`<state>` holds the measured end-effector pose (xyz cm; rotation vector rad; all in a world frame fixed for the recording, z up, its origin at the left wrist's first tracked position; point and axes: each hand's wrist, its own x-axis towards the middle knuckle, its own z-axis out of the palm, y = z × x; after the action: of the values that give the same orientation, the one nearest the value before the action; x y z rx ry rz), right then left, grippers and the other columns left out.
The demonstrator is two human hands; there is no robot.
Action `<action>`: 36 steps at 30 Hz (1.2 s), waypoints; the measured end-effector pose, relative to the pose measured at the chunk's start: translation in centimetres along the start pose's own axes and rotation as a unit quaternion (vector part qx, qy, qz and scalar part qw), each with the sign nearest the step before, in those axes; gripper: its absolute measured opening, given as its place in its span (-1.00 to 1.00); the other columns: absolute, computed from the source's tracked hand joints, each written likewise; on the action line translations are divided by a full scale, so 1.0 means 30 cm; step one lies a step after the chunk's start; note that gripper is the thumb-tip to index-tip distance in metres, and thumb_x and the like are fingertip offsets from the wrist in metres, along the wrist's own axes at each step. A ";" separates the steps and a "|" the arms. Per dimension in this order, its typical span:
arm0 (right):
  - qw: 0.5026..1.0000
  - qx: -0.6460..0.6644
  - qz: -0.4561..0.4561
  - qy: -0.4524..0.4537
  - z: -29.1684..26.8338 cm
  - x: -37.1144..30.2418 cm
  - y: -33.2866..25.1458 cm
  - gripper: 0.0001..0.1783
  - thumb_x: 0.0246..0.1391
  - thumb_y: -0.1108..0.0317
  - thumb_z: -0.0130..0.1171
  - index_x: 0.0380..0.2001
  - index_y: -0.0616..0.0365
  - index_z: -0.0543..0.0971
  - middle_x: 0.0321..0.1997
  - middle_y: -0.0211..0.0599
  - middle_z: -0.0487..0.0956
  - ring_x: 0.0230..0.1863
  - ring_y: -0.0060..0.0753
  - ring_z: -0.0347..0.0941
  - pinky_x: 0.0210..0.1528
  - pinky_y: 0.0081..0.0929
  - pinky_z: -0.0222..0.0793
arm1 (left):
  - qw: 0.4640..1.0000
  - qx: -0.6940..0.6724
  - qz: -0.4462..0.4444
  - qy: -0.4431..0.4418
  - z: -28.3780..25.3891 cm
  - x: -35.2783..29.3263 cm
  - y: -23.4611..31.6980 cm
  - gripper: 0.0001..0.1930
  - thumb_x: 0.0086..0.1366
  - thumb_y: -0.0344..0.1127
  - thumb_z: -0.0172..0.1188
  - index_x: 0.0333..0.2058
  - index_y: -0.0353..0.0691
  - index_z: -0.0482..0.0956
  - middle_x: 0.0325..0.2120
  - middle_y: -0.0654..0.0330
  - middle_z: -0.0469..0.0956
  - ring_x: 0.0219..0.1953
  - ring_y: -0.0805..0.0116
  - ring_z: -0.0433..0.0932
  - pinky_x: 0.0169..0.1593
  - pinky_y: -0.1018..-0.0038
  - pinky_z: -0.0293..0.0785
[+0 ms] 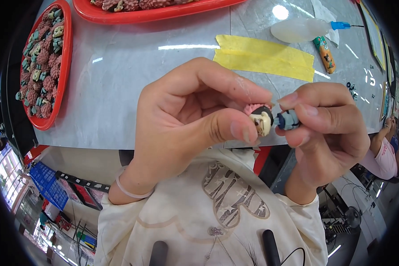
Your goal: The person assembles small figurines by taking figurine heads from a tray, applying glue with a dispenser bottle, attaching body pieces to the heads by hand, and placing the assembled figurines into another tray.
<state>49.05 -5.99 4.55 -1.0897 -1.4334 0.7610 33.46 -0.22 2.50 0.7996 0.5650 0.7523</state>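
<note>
Between the thumb and fingers of my left hand (177, 111) is a small figurine head (262, 119) with pink, black and cream hair. Its face points down and to the right. My right hand (328, 119) pinches a tiny blue-grey figurine body (289, 120) with dark blue parts. The body's narrow end is right up against the head; I cannot tell whether they touch. Both hands are raised above the near edge of the grey table (115, 88).
A red tray (66, 57) of pink and blue figurine parts stands at the left, another red tray (164, 17) at the back. Yellow tape (264, 57) lies on the table near a squeeze bottle (299, 30) with a needle tip and an orange-green tube (325, 55). Someone in pink (385, 155) sits at right.
</note>
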 end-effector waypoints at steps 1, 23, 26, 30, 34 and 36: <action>1.000 0.001 0.000 -0.001 0.001 0.000 0.004 -0.77 -0.18 0.42 0.15 -0.43 0.30 0.39 -0.41 -0.02 0.39 -0.54 -0.50 0.36 -0.55 -0.75 0.31 | 1.000 0.000 0.000 0.001 0.002 0.001 -0.003 -0.57 -0.11 -0.14 0.25 -0.41 -0.37 0.35 -0.52 0.14 0.38 -0.56 0.48 0.42 -0.60 0.69 0.40; 0.979 -0.200 -0.032 0.013 0.060 0.013 -0.068 -0.77 -0.38 0.70 0.15 -0.52 0.30 0.41 -0.49 -0.03 0.41 -0.54 -0.39 0.42 -0.61 -0.69 0.34 | 1.000 0.010 0.018 0.007 -0.006 -0.010 0.004 -0.69 -0.13 -0.31 0.28 -0.45 -0.37 0.40 -0.56 0.16 0.37 -0.53 0.49 0.40 -0.44 0.65 0.41; 0.976 -0.216 -0.015 0.025 0.072 0.014 -0.062 -0.76 -0.39 0.71 0.16 -0.54 0.29 0.41 -0.52 -0.06 0.41 -0.54 -0.39 0.42 -0.62 -0.68 0.34 | 0.999 0.021 0.038 -0.004 -0.016 -0.004 -0.002 -0.71 -0.14 -0.34 0.28 -0.46 -0.37 0.42 -0.55 0.15 0.38 -0.54 0.50 0.38 -0.42 0.63 0.40; 0.977 -0.207 -0.044 0.032 0.073 0.017 -0.043 -0.76 -0.41 0.68 0.19 -0.55 0.28 0.41 -0.56 -0.13 0.42 -0.56 -0.39 0.42 -0.61 -0.66 0.32 | 0.998 0.040 0.033 -0.025 -0.027 -0.007 0.013 -0.70 -0.16 -0.38 0.28 -0.43 -0.38 0.42 -0.52 0.12 0.40 -0.49 0.48 0.39 -0.36 0.60 0.39; 0.969 -0.237 -0.052 0.037 0.091 0.017 -0.039 -0.75 -0.38 0.57 0.22 -0.49 0.25 0.45 -0.41 -0.06 0.39 -0.44 -0.33 0.38 -0.51 -0.61 0.29 | 0.996 -0.073 -0.042 0.016 0.013 -0.013 0.042 -0.65 -0.17 -0.42 0.28 -0.36 -0.37 0.38 -0.46 0.09 0.43 -0.44 0.43 0.41 -0.34 0.58 0.38; 0.959 -0.278 -0.059 -0.006 0.111 0.008 -0.043 -0.76 -0.21 0.33 0.16 -0.40 0.17 0.49 -0.22 0.02 0.32 -0.26 -0.24 0.28 -0.38 -0.54 0.24 | 0.995 -0.088 -0.026 -0.039 -0.023 -0.017 0.018 -0.57 -0.19 -0.40 0.30 -0.32 -0.36 0.33 -0.44 0.07 0.42 -0.42 0.38 0.42 -0.37 0.56 0.38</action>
<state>45.55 -5.83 5.27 -1.4036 -1.7610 0.2754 32.45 -0.07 2.62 0.6463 0.4422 0.7085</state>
